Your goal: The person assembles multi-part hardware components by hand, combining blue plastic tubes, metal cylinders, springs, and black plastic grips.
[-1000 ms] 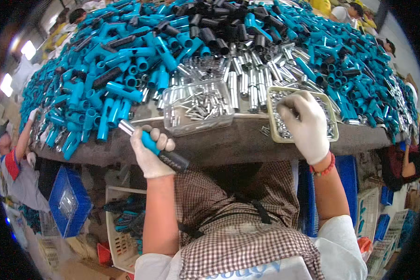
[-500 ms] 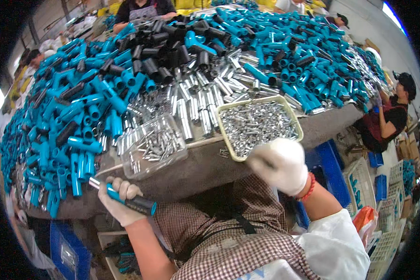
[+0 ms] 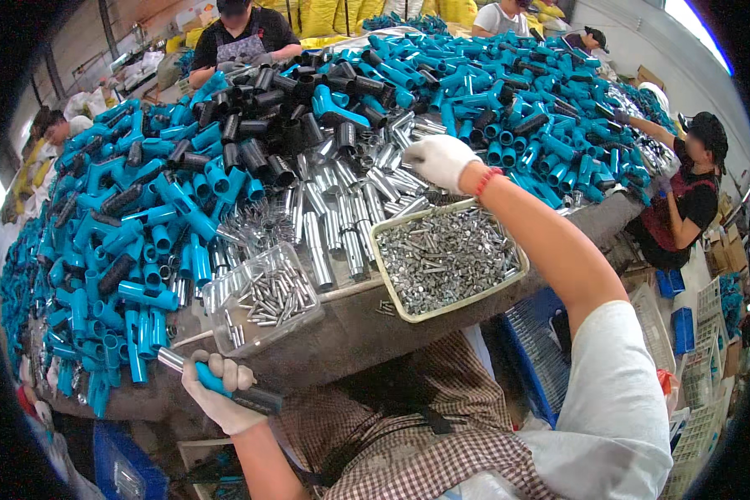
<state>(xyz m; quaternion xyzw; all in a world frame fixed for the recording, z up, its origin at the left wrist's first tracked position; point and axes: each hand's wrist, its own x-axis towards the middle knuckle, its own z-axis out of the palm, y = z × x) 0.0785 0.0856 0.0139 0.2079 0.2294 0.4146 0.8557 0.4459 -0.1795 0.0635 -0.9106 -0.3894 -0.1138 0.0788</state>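
Note:
My white-gloved left hand (image 3: 218,393) is closed around a blue tubular part (image 3: 212,378) with a silver metal tube at its far end and a black sleeve (image 3: 258,401) at the near end. It is held aslant at the table's front edge. My right hand (image 3: 442,162), also in a white glove, reaches over a cream tray to a heap of shiny metal tubes (image 3: 382,183). Its fingers are curled at the tubes; whether anything is between them is hidden. Small metal pieces fill the cream tray (image 3: 467,301). Beside it a clear plastic box (image 3: 267,337) holds thin metal pins.
Blue branched tubes (image 3: 175,200) heap high across the table, with black sleeves (image 3: 254,154) among them. Co-workers sit around the pile, one at the right (image 3: 700,167). Blue crates (image 3: 537,358) stand below the table edge, and white baskets (image 3: 700,367) stack at the right.
My right hand has moved forward and up from the near edge of the cream tray to the metal tubes behind it. The left hand keeps its hold on the blue tubular part.

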